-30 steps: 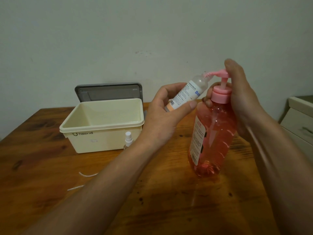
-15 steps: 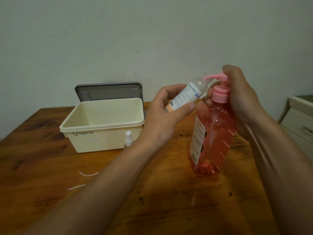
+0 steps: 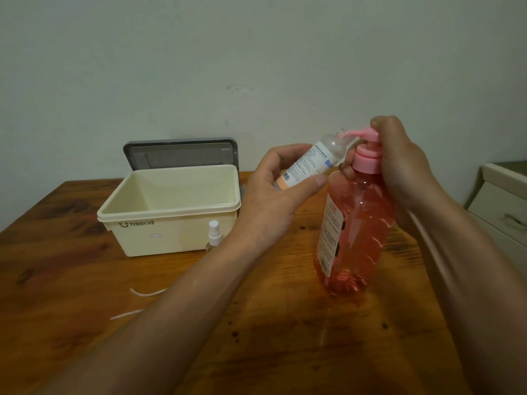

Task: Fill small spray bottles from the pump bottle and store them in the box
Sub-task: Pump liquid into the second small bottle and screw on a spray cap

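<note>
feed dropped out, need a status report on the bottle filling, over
Left hand grips small spray bottle, mouth at pump spout. Right hand curled over pump bottle top, pressing. Box open; another spray bottle stands before it. Nothing blocking.

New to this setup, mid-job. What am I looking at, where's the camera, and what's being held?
No machine here: these are a person's two bare hands, filmed by one head-worn camera looking forward and down. The left hand holds a small labelled bottle tilted, its neck at the pink spout. The right hand grips the pump head of the pink pump bottle, which stands on the wooden table. To the left sits an open cream box, its grey lid upright behind it; a small spray bottle stands in front.
</note>
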Demonstrator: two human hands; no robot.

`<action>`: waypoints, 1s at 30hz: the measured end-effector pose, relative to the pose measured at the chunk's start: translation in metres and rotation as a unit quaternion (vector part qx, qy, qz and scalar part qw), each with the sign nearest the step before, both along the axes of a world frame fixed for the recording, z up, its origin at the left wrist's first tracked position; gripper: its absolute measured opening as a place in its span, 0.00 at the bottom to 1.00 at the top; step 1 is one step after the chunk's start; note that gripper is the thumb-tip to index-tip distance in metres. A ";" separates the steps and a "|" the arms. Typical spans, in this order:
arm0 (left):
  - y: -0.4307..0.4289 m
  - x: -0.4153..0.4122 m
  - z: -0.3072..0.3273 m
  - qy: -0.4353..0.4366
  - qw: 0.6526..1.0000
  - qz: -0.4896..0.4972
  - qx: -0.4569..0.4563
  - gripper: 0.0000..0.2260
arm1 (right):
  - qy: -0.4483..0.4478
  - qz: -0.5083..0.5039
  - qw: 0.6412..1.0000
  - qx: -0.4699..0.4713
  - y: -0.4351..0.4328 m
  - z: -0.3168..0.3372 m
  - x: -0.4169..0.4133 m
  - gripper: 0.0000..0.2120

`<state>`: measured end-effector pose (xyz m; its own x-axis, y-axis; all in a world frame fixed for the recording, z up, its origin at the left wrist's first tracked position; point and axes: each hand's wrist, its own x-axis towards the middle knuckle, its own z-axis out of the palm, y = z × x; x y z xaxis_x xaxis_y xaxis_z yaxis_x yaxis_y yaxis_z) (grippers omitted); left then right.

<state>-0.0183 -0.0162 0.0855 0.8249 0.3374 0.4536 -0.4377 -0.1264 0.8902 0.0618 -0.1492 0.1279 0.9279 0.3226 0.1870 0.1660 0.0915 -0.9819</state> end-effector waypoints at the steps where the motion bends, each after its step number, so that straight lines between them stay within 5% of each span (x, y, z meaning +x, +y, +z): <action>1: 0.000 0.000 0.001 -0.001 1.000 -0.002 -0.002 0.17 | 0.006 0.007 1.000 -0.001 -0.001 0.000 0.000 0.24; 30: -0.006 0.007 0.001 0.018 1.000 0.005 0.004 0.18 | -0.024 0.018 1.000 -0.003 -0.004 0.003 -0.010 0.25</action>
